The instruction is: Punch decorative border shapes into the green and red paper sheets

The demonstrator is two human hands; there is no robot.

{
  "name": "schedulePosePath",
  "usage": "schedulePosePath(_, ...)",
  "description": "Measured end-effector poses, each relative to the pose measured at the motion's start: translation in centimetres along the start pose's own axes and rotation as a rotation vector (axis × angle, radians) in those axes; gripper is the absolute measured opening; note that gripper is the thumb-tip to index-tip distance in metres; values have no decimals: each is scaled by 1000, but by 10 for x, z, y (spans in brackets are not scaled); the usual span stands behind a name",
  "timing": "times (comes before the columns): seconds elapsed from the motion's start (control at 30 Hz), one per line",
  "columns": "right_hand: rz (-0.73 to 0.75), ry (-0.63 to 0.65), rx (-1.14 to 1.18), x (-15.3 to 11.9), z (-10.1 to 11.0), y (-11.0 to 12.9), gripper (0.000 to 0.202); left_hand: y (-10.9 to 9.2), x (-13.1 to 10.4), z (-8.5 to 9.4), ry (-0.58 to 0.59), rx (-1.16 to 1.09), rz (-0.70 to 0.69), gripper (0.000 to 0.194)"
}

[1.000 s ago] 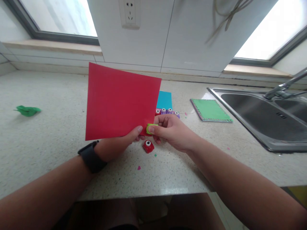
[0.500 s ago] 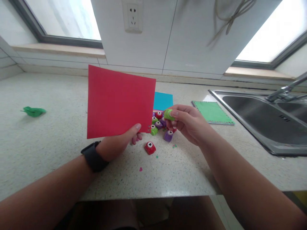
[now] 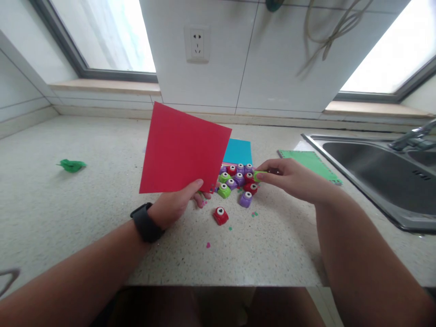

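Observation:
A red sheet of paper is pinched at its lower edge by my left hand, thumb in front and fingers behind. Small punched holes show at the sheet's lower right corner. My right hand grips a lime-green craft punch at the right edge of a cluster of punches. In that cluster are a green punch, a purple punch and several others in red, purple and green. One red punch with a heart on its top lies apart, nearer to me.
A blue sheet lies behind the punches. Green paper with a punched border lies beside the steel sink. At the left is a green leaf-like piece. Paper bits, including a pink heart, dot the speckled counter.
My right hand has moved right and down with the green punch, to the cluster's right edge. The red sheet is now more tilted. The whole view has shifted slightly.

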State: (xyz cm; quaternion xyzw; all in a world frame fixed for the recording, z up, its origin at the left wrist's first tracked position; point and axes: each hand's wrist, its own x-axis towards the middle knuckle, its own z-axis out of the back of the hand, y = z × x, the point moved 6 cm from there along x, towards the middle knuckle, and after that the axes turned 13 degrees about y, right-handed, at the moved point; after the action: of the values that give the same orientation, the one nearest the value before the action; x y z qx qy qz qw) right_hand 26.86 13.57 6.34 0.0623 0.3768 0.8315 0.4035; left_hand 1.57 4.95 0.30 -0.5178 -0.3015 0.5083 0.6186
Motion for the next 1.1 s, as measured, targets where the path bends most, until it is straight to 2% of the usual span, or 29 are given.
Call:
schedulePosePath(0.1, -11, 39, -19, -1, 0, -1, 37, 5, 2, -1, 0, -111, 9, 56)
schedulePosePath(0.3, 172, 150, 56, 2, -21, 21, 35, 15, 8, -2, -25, -375, -38, 40)
schedulePosePath(0.53, 248, 245, -220, 0, -43, 44, 26, 24, 11, -1, -34, -442, -67, 39)
schedulePosePath(0.73, 332, 290, -415, 0, -56, 52, 29, 26, 11, 0, -54, -442, -33, 40)
schedulePosePath(0.87, 334, 261, -475, 1, -58, 52, 30, 26, 12, 0, -53, -452, -58, 39)
schedulePosePath(0.97, 349, 222, -414, 2, -51, 51, 29, 24, 11, 0, -62, -442, -66, 38)
schedulePosePath(1.1, 293, 11, -358, 3, -26, 40, 36, 20, 9, 0, -66, -379, -31, 40)
